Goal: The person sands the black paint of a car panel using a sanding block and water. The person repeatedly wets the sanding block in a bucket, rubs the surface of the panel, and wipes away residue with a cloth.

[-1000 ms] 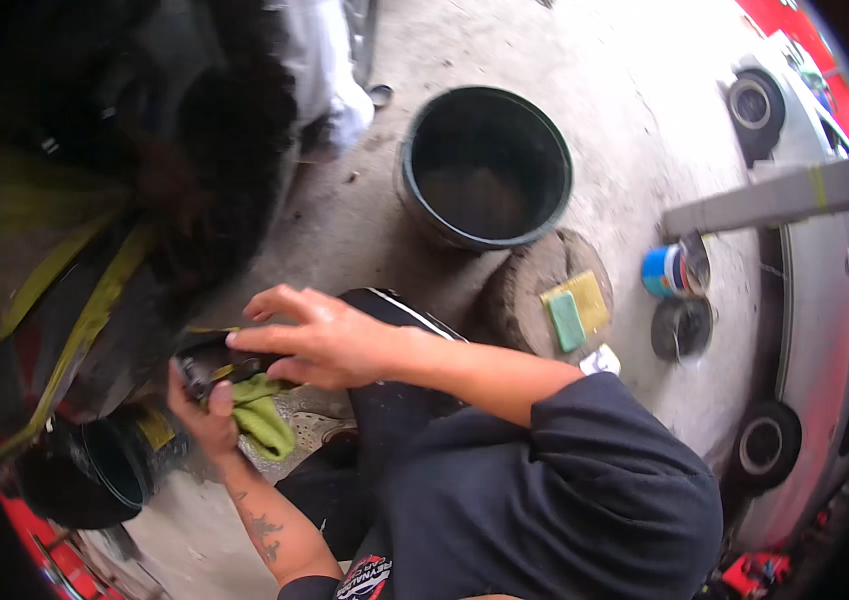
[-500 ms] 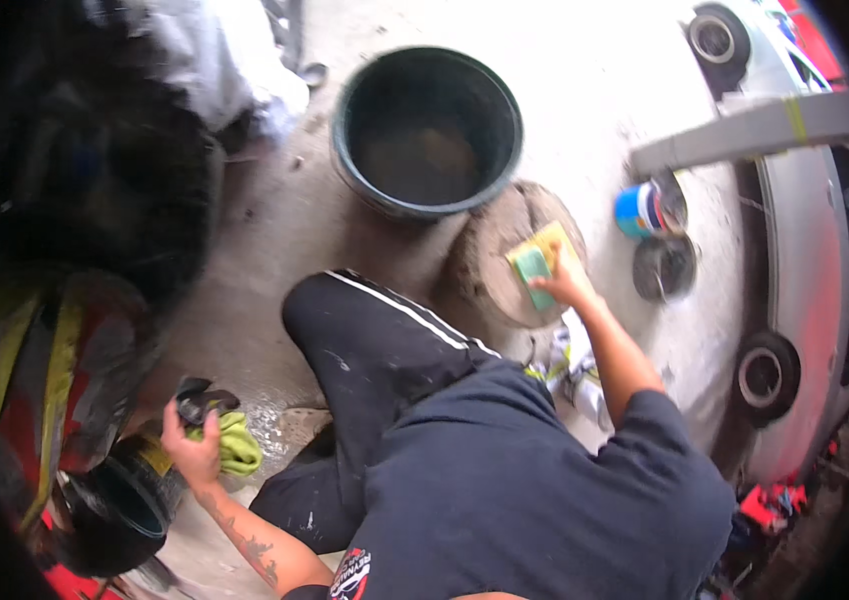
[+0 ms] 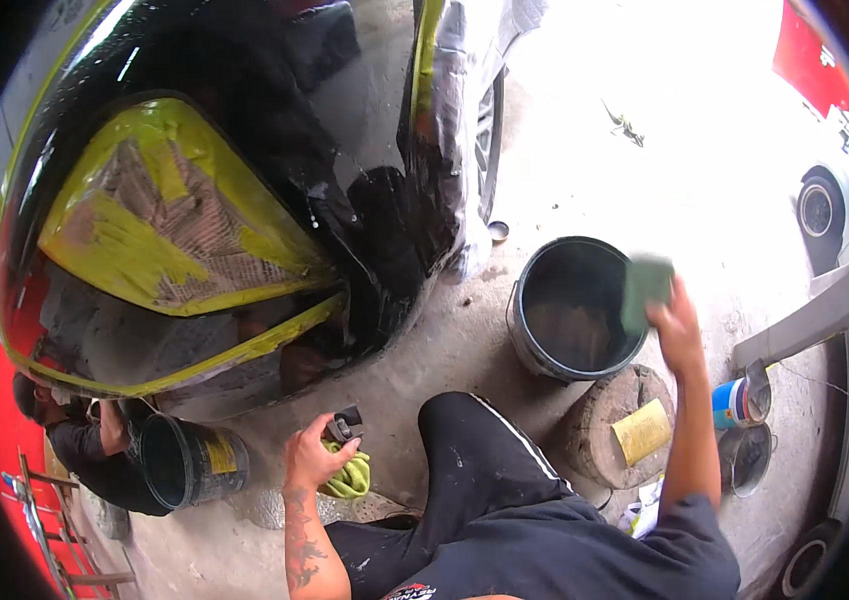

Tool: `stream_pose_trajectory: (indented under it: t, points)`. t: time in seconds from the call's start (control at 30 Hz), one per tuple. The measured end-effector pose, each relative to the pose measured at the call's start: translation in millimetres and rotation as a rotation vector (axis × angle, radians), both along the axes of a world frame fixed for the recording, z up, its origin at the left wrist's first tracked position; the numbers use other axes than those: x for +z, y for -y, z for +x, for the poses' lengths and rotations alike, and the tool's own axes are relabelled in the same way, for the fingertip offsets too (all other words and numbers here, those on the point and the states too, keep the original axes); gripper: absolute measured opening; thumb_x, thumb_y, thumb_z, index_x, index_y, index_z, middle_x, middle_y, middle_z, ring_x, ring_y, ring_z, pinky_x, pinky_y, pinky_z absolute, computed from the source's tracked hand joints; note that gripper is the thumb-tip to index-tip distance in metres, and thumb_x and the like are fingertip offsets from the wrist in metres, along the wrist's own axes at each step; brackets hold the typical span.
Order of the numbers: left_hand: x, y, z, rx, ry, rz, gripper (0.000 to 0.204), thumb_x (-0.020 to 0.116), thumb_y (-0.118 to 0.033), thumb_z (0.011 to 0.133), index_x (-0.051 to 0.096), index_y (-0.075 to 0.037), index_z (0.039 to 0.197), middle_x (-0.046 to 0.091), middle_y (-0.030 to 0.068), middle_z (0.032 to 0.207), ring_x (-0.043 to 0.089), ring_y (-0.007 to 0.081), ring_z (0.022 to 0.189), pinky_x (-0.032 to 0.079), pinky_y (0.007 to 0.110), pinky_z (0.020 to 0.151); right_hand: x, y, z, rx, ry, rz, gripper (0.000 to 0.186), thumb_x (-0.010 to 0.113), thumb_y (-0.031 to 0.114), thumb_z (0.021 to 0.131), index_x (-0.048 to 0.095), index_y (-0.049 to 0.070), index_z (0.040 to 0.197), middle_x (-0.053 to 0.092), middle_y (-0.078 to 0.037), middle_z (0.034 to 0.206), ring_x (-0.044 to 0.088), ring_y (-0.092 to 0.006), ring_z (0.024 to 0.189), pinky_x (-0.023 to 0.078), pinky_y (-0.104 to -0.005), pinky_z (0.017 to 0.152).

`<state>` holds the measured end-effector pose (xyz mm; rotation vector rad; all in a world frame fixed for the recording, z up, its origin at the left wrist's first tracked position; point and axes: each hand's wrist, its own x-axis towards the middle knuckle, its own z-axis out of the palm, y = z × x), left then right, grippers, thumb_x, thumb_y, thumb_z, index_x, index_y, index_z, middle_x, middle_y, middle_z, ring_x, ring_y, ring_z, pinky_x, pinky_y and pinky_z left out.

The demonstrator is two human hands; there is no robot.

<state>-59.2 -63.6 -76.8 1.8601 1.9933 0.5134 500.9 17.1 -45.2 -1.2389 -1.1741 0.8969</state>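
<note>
My left hand [image 3: 317, 455] is closed around a lime-green cloth [image 3: 350, 477] and a small dark grey piece [image 3: 345, 425] whose kind I cannot make out. It is low, beside my bent left knee. My right hand [image 3: 680, 325] grips a green sponge-like pad [image 3: 648, 292], blurred by motion, at the right rim of a dark bucket [image 3: 535, 345]. Inside the bucket the bottom looks murky. Below it, a yellow sheet [image 3: 643, 432] lies on a round stump-like block [image 3: 590, 440].
A glossy black car [image 3: 365, 250] fills the upper left, its light masked with yellow-green tape and paper [image 3: 185, 215]. Another dark bucket [image 3: 230, 465] stands left, near a crouching person [image 3: 85, 440]. A blue can [image 3: 730, 403], a metal tin [image 3: 745, 460] and a grey beam [image 3: 805, 320] are right.
My right hand has lifted the green pad off the block to the bucket's rim, leaving the yellow sheet behind. The view has swung left onto the car. My left hand still holds the cloth.
</note>
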Motion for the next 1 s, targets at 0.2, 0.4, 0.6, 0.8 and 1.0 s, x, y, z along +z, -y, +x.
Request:
stream_pose_trajectory:
  t: [0.2,0.4,0.6,0.8,1.0]
  points:
    - [-2.7,5.3,1.1,0.047,-0.048,-0.079,0.054,0.084,-0.041,0.073,0.071,-0.008,0.113,0.076,0.0164,0.101,0.073,0.0375,0.098,0.057,0.044,0.085,245.9,-192.3,-149.6,-0.056,0.363,1.002,0.035,0.062,0.007,0.095,0.064,0.001,0.13,0.071,-0.015,0.122,0.067,-0.025,0.114,0.048,-0.0365,0.101]
    - [6.7,18.6,-1.7,0.069,-0.029,-0.074,0.055,0.084,-0.041,0.073,0.071,-0.007,0.114,0.076,0.0164,0.099,0.074,0.0372,0.097,0.057,0.044,0.085,283.5,-235.4,-218.6,-0.248,0.284,1.138,0.05,0.06,0.009,0.084,0.062,-0.003,0.133,0.066,-0.026,0.13,0.064,-0.0374,0.12,0.049,-0.0416,0.103]
    - [6.0,15.0,0.3,0.071,-0.022,-0.087,0.059,0.086,-0.043,0.071,0.07,-0.007,0.115,0.076,0.0175,0.099,0.073,0.0372,0.096,0.056,0.046,0.084,123.3,-98.5,-275.1,0.104,0.367,1.302,0.046,0.061,-0.008,0.071,0.077,0.017,0.107,0.065,-0.01,0.123,0.062,-0.0294,0.109,0.048,-0.0432,0.094]
    - [-0.8,5.3,0.2,0.037,-0.039,-0.07,0.059,0.084,-0.05,0.073,0.07,-0.013,0.117,0.076,0.0156,0.098,0.072,0.0375,0.094,0.057,0.046,0.083,136.8,-147.0,-197.6,-0.043,0.157,0.779,0.034,0.06,0.006,0.092,0.061,-0.001,0.125,0.067,-0.025,0.114,0.067,-0.0378,0.103,0.052,-0.0422,0.088]
    - [2.7,2.5,3.1,0.003,-0.022,-0.071,0.058,0.084,-0.05,0.072,0.071,-0.014,0.115,0.075,0.0147,0.091,0.073,0.0365,0.09,0.057,0.046,0.081,287.6,-235.6,-197.3,-0.295,0.323,0.796,0.049,0.057,0.017,0.089,0.061,-0.002,0.135,0.064,-0.028,0.132,0.059,-0.043,0.124,0.045,-0.0424,0.108]
